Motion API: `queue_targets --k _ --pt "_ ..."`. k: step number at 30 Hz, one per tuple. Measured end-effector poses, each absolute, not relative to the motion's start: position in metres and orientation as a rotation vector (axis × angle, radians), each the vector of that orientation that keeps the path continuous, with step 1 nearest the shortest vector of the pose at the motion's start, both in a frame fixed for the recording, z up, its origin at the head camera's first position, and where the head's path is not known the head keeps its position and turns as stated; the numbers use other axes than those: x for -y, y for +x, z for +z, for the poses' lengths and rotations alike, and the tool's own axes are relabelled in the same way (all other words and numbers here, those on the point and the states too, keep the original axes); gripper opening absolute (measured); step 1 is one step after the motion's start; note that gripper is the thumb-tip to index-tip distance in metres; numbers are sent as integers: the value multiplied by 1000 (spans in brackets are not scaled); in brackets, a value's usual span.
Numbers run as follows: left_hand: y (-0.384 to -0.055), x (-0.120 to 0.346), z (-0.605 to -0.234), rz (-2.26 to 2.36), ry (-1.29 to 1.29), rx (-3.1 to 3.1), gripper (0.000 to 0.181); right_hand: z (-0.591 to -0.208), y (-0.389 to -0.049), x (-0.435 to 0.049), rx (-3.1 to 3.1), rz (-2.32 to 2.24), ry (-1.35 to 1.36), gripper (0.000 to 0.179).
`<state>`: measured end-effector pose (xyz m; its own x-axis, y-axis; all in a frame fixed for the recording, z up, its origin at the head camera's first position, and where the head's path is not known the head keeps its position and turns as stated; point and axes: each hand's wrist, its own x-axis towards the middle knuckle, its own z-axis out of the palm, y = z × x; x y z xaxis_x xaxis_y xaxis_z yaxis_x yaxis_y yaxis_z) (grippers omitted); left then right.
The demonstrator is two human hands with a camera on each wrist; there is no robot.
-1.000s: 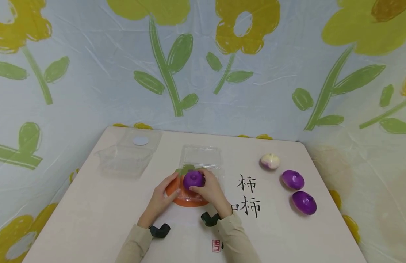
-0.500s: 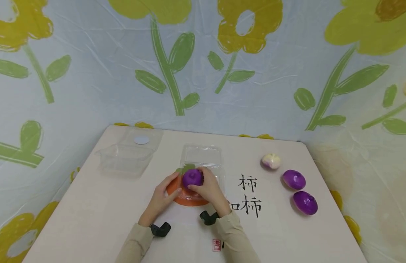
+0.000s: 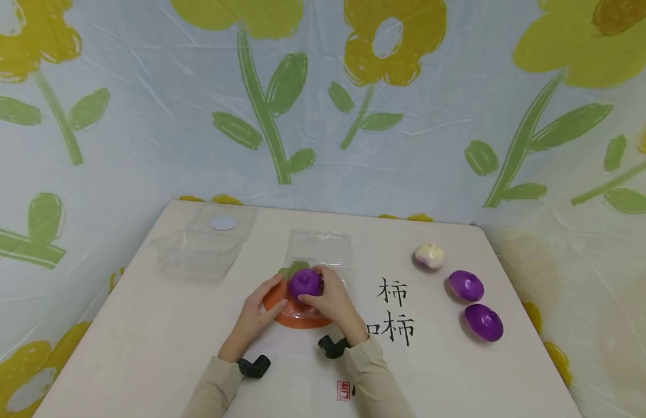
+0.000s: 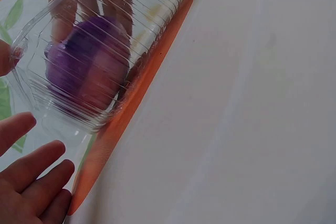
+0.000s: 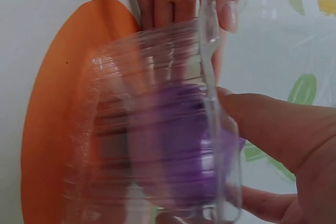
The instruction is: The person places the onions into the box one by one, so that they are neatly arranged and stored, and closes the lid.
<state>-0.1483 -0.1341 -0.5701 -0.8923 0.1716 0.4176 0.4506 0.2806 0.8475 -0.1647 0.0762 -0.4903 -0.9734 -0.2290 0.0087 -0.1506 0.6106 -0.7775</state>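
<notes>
A round, glossy purple onion (image 3: pixel 304 284) with a small nub sits inside an open clear plastic box (image 3: pixel 322 247) in the head view. My right hand (image 3: pixel 333 296) grips it, thumb in front and fingers at its far side. Both wrist views show the onion (image 4: pixel 86 59) through the box's ribbed wall. My left hand (image 3: pixel 257 313) is at the box's left side, its thumb touching the rim, its fingers (image 4: pixel 39 166) loosely spread near the corner. Under the box lies an orange persimmon print (image 3: pixel 297 321) on the tabletop.
Another clear box (image 3: pixel 197 255), lid raised, stands at the back left. To the right lie a cream-and-purple onion (image 3: pixel 430 256) and two purple onions, one farther back (image 3: pixel 466 285) and one nearer (image 3: pixel 483 323). A flowered cloth (image 3: pixel 433 174) hangs behind the table.
My right hand and the purple onion have shifted very slightly to the left within the box. My left hand stays at the box's left side.
</notes>
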Motion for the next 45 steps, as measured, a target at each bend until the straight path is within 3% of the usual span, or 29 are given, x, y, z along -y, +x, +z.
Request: queue_targets --k 12,20,31,38,45 --pt "-146 135 -567 -1662 -568 2328 58 -466 -154 -90 -2658 -1504 -360 66" --pt "-145 133 -565 -1663 -548 2321 59 -459 -159 -111 -2748 -1688 -430 47" --pt "-132 129 -528 -1666 -584 2333 55 -447 -171 -154 -2915 -2075 -379 29" --pt "-133 129 -529 -1685 -567 2332 56 -472 -198 -197 -3115 -2016 -148 31" --pt "-132 130 -529 -1680 -578 2318 55 -472 -218 -233 -3177 -1964 194 41"
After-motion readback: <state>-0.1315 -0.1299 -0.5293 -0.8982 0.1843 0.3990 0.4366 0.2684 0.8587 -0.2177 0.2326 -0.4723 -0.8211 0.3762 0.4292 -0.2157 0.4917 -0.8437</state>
